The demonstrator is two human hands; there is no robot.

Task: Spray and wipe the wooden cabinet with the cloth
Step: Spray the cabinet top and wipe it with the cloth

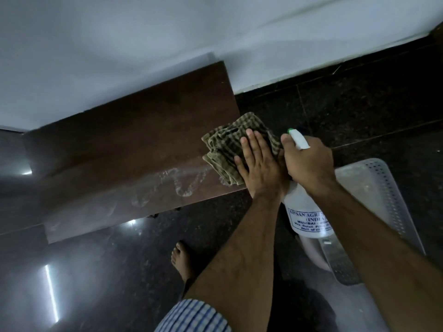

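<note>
The dark brown wooden cabinet top (134,144) runs from the left edge to the centre, against the white wall. Wet whitish smear marks (182,183) lie near its front edge. A folded green-and-black checked cloth (230,142) sits on the cabinet's right end. My left hand (260,166) presses flat on the cloth, fingers spread. My right hand (309,161) grips a white spray bottle (304,216) by its neck, just right of the cabinet's end, with the green-tipped nozzle (293,134) pointing up and left.
A white perforated plastic chair (388,202) stands to the right, under my right forearm. Dark polished stone floor (359,104) surrounds the cabinet. My bare foot (181,259) stands on the floor in front of it. The white wall (119,56) backs the cabinet.
</note>
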